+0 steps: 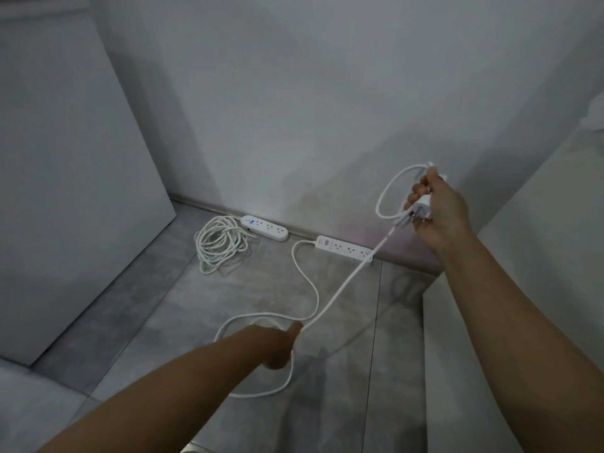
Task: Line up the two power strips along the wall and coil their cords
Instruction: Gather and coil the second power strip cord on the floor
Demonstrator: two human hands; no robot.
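**One cord coiled, the other stretched between your hands**

Your right hand (438,210), at the right of the frame, is clamped on the white plug (425,206) and on a single loop of its cord (344,282), which arcs up and to the left of your knuckles. From that grip the cord runs taut, down and to the left, to your left hand (277,344) at lower centre, whose fingers are curled round it. Around that hand the slack lies in a wide loop on the grey floor tiles (157,308), then snakes upward to the left end of the right power strip (344,249). That strip lies flat at the foot of the wall (294,109), just right of centre, and the taut stretch of cord crosses in front of its right end. The left power strip (264,228) lies to its left, also along the base of the wall, with a gap between the two. Its coiled cord (222,245) rests in loose rings on the tiles just beside the strip's left end. A white cabinet (65,158) fills the upper left of the frame. A pale ledge (539,256) runs down the right edge.
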